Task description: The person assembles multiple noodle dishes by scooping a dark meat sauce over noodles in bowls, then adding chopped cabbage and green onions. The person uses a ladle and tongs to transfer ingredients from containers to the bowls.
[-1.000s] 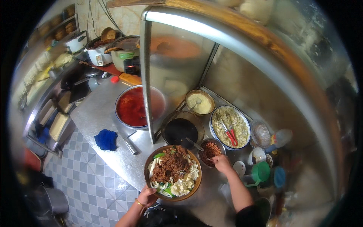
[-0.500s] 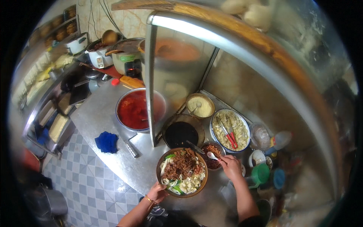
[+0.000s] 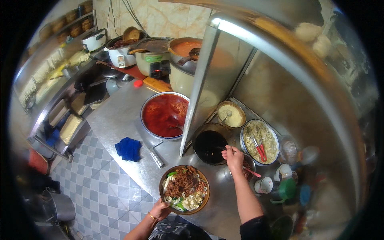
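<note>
My left hand (image 3: 161, 209) grips the lower left rim of a brown bowl (image 3: 207, 200). In it lie white noodles, green leaves, brown minced topping, pale chopped pieces and some peanuts. My right hand (image 3: 234, 158) closes on the thin handle of a ladle at the right edge of a pot of dark sauce (image 3: 209, 146); the ladle's head is hidden in the liquid. Partly under my right wrist sits a bowl of peanuts (image 3: 247, 164), with a pink-handled spoon (image 3: 253, 173) lying in it.
Behind the glass screen's metal post (image 3: 199, 88) is a basin of red sauce (image 3: 163, 116). A blue cloth (image 3: 128, 149) lies on the steel counter (image 3: 108, 118). Red-handled tongs (image 3: 261, 150) rest in a basin of chopped pale food (image 3: 272, 141). Cups and a green jug (image 3: 286, 189) stand at right.
My right hand has left the spoon in the peanut bowl and moved up and left onto the ladle handle. The noodle bowl has shifted slightly left and down, away from the peanuts.
</note>
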A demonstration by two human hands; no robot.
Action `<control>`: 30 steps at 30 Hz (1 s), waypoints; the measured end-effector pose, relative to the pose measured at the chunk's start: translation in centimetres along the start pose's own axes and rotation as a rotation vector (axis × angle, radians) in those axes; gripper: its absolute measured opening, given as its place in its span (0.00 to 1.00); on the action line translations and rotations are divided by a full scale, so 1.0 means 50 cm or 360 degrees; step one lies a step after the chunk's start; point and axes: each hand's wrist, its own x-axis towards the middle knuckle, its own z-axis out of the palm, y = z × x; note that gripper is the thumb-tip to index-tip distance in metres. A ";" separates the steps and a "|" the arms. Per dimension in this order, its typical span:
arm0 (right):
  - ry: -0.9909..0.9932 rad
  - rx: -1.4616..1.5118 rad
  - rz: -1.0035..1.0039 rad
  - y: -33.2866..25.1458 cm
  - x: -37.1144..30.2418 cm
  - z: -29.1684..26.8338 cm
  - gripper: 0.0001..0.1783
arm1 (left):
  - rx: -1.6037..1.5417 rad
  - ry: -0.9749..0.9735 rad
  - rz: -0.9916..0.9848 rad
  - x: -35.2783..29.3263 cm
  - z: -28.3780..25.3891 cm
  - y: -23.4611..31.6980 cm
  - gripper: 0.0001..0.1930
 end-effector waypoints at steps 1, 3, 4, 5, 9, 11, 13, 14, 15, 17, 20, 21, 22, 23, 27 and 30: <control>0.0009 -0.0078 -0.0052 -0.006 -0.006 -0.003 0.16 | -0.0001 0.0054 -0.0011 0.000 -0.009 -0.001 0.41; 0.0000 -0.0260 -0.0205 -0.017 -0.027 -0.017 0.16 | 0.0009 0.0031 0.0009 0.005 -0.019 -0.004 0.42; 0.0035 -0.0302 -0.0250 -0.022 -0.043 -0.029 0.16 | -0.0021 -0.0033 0.0057 0.006 -0.022 -0.003 0.40; 0.0082 -0.0309 -0.0216 -0.029 -0.055 -0.038 0.16 | 0.0023 0.0024 -0.0010 0.010 -0.022 -0.003 0.39; 0.0141 -0.0027 -0.0008 -0.070 -0.118 -0.087 0.14 | 0.0152 0.0122 -0.0079 0.014 -0.019 0.009 0.29; 0.0116 -0.0041 -0.0100 -0.093 -0.159 -0.110 0.14 | 0.0318 0.0187 -0.0125 0.012 -0.020 0.017 0.28; 0.0071 -0.0092 -0.0190 -0.110 -0.214 -0.124 0.15 | 0.0255 0.0213 -0.0111 0.009 -0.026 0.023 0.23; 0.0054 -0.0068 -0.0134 -0.115 -0.242 -0.124 0.15 | 0.0249 0.0162 -0.0085 0.009 -0.030 0.026 0.24; 0.0028 -0.0018 -0.0122 -0.118 -0.271 -0.124 0.15 | 0.0254 0.0200 -0.0054 0.007 -0.035 0.028 0.24; -0.0019 -0.0034 -0.0035 -0.117 -0.330 -0.119 0.16 | 0.0165 0.0095 -0.0039 0.003 -0.045 0.033 0.26; -0.0086 -0.0015 0.0065 -0.107 -0.407 -0.101 0.16 | 0.0153 0.0360 -0.0008 -0.016 -0.063 0.051 0.27; -0.0139 0.0012 0.0074 -0.102 -0.429 -0.096 0.16 | 0.0166 0.0430 0.0006 -0.027 -0.071 0.062 0.26; -0.0147 0.0001 0.0086 -0.097 -0.450 -0.090 0.16 | 0.0166 0.0559 0.0013 -0.040 -0.079 0.074 0.26; -0.0137 -0.0074 0.0058 -0.092 -0.467 -0.085 0.15 | 0.0210 0.0559 0.0023 -0.055 -0.087 0.086 0.26; -0.0095 -0.0258 -0.0284 -0.087 -0.510 -0.092 0.11 | 0.0250 0.0755 0.0092 -0.115 -0.129 0.128 0.26; -0.0160 -0.0592 -0.0756 -0.102 -0.522 -0.122 0.12 | 0.0253 0.0916 0.0215 -0.157 -0.169 0.138 0.25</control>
